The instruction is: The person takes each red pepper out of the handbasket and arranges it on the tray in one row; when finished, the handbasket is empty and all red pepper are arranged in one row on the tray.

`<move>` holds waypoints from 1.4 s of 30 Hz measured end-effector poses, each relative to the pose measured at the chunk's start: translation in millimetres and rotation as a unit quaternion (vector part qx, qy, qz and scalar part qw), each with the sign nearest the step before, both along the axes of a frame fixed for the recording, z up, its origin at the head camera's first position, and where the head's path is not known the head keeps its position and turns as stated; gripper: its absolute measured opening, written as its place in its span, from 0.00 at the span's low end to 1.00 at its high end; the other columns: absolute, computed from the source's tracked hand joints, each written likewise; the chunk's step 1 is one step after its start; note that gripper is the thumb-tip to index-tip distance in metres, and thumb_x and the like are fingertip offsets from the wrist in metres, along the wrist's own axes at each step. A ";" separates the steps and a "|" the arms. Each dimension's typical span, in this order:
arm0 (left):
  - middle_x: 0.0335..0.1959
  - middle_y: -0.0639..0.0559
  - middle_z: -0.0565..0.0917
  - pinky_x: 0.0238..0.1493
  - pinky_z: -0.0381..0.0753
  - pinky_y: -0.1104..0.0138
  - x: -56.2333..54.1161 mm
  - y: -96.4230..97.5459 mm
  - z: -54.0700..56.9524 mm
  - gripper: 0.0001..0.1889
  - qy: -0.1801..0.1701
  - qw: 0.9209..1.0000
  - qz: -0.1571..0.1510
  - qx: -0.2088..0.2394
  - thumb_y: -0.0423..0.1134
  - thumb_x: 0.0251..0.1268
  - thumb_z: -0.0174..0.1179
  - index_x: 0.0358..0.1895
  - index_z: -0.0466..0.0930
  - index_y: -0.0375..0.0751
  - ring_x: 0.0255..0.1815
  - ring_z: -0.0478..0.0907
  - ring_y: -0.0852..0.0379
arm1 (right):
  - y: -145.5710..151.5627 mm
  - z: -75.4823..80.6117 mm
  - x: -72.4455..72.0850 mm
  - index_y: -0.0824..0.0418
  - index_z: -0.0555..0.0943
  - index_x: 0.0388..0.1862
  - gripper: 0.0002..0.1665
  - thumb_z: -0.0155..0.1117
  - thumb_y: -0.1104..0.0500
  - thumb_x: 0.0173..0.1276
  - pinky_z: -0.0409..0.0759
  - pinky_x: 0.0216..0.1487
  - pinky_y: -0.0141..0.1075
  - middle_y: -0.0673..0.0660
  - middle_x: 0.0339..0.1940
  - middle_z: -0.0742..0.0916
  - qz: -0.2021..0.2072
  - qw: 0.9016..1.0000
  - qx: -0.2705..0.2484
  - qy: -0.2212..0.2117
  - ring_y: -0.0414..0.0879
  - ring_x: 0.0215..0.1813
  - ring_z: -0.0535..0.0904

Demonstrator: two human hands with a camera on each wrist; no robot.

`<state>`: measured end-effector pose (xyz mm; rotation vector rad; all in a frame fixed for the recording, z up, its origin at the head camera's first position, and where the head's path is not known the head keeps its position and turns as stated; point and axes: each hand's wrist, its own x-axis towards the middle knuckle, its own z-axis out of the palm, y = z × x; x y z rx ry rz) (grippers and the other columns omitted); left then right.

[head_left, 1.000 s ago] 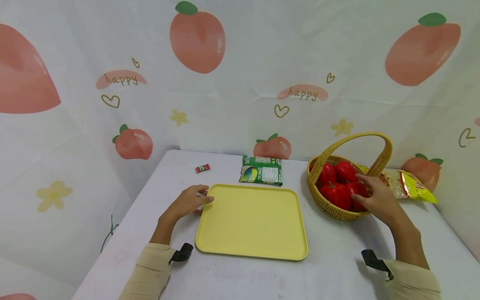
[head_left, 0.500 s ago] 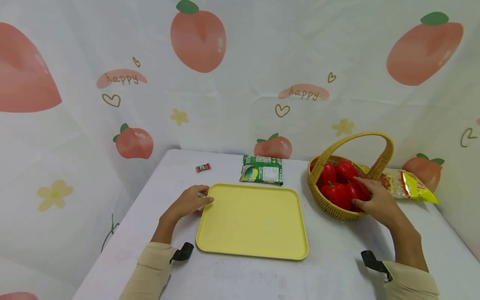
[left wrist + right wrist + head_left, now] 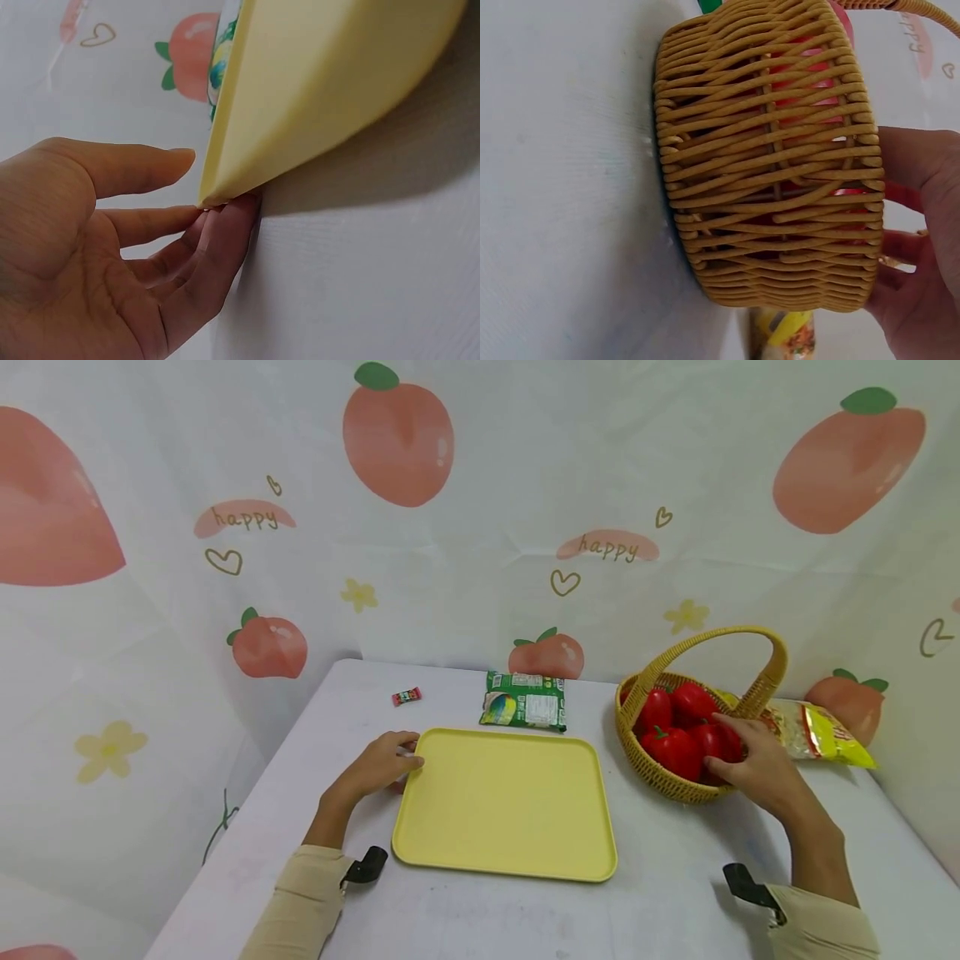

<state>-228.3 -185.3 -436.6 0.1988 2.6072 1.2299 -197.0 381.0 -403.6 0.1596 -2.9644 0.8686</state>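
Yellow, the tray point(image 3: 510, 806) lies before you on the white tabletop point(image 3: 465, 918), with the basket point(image 3: 780, 180) standing at two o'clock from it. Your left hand point(image 3: 377, 766) is at the tray's ten o'clock corner: fingertips touch its edge from beneath while the thumb stands off, so that grip looks loose and steadying rather than clenched. Your right hand point(image 3: 763, 767) reaches over the basket's four o'clock rim, thumb and fingers curled round a red pepper point(image 3: 716, 745); the wicker hides how firmly that grip presses. This pepper sits at the basket's four o'clock side, with other peppers point(image 3: 673, 753) close beside it from nine to eleven o'clock. The step in hand looks like taking hold of this one pepper while your other hand steadies the tray. For the next move, you would do well to make sure of the hold, then draw the pepper straight up, clear of the rim and the arching handle point(image 3: 765, 679); pulling sideways could drag a neighbour along or tip the basket. Beyond the tray, a green packet point(image 3: 525, 702) lies at twelve o'clock and a sweet point(image 3: 406, 696) at eleven, the latter near your left hand but untouched; a snack bag point(image 3: 825, 735) rests at two o'clock from the basket, partly hidden by it.
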 end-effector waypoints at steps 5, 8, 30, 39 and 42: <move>0.62 0.34 0.79 0.45 0.90 0.59 -0.8 0.1 -0.7 0.31 0.006 1.000 -0.007 -0.009 0.40 0.76 0.60 0.75 0.69 0.26 0.65 0.78 0.38 | 1.9 4.3 6.2 0.68 0.63 0.82 0.47 0.70 0.53 0.70 0.76 0.55 0.78 0.81 0.72 0.65 -0.016 0.999 -0.008 0.032 0.82 0.67 0.63; 0.63 0.35 0.79 0.47 0.90 0.58 -1.1 -0.1 -1.2 0.30 0.005 1.000 -0.006 -0.012 0.40 0.76 0.60 0.75 0.69 0.27 0.66 0.77 0.38 | 1.4 8.6 9.0 0.68 0.63 0.82 0.47 0.69 0.54 0.70 0.76 0.55 0.78 0.82 0.72 0.64 -0.025 0.999 -0.013 0.042 0.82 0.67 0.61; 0.64 0.35 0.78 0.51 0.89 0.55 -0.7 -1.1 -1.1 0.28 0.009 1.000 -0.005 -0.017 0.39 0.78 0.57 0.75 0.70 0.30 0.67 0.76 0.36 | -4.4 14.4 11.7 0.69 0.70 0.70 0.36 0.69 0.50 0.74 0.70 0.39 0.12 0.73 0.67 0.71 -0.052 0.990 -0.070 0.112 0.55 0.59 0.64; 0.65 0.35 0.78 0.64 0.82 0.46 -2.8 -3.7 -3.6 0.29 0.018 1.000 -0.012 -0.016 0.35 0.75 0.55 0.76 0.70 0.30 0.68 0.76 0.36 | -6.9 18.2 15.6 0.68 0.66 0.73 0.38 0.69 0.50 0.75 0.66 0.42 0.09 0.72 0.70 0.71 -0.066 0.988 -0.090 0.107 0.69 0.64 0.67; 0.64 0.36 0.79 0.63 0.82 0.46 -2.7 -4.5 -4.0 0.29 0.018 1.000 -0.013 -0.014 0.34 0.72 0.55 0.76 0.70 0.30 0.67 0.77 0.37 | -7.4 21.2 16.9 0.67 0.64 0.76 0.40 0.69 0.51 0.75 0.67 0.42 0.08 0.72 0.72 0.70 -0.067 0.988 -0.099 0.099 0.71 0.66 0.67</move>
